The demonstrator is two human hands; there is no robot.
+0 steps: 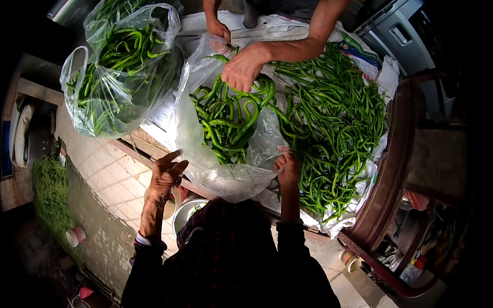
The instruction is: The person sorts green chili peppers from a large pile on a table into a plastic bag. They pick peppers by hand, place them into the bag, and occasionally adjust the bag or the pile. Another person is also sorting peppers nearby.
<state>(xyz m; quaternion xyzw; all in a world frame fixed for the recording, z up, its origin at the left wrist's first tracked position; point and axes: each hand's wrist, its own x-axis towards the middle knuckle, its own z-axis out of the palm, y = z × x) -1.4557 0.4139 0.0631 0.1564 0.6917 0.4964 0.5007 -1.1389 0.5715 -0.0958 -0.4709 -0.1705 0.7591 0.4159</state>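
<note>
A clear plastic bag (192, 131) stands with its mouth spread wide, holding long green chili peppers (226, 126). My right hand (288, 163) pinches the bag's rim on its near right side. Beside the near left side of the bag is my left hand (165, 172), its thumb and forefinger apart; its other fingers are partly hidden. Across from me, a co-worker's hand (241, 66) reaches over the bag's mouth with peppers under the fingers. The co-worker's other hand (219, 32) is at the far rim of the bag.
A large heap of green chilies (334, 128) covers white woven sacking (377, 156) on the right. Another clear bag (110, 97), full of chilies, stands at far left. A metal bowl (179, 220) sits below the near edge. A wooden chair (382, 215) is at right.
</note>
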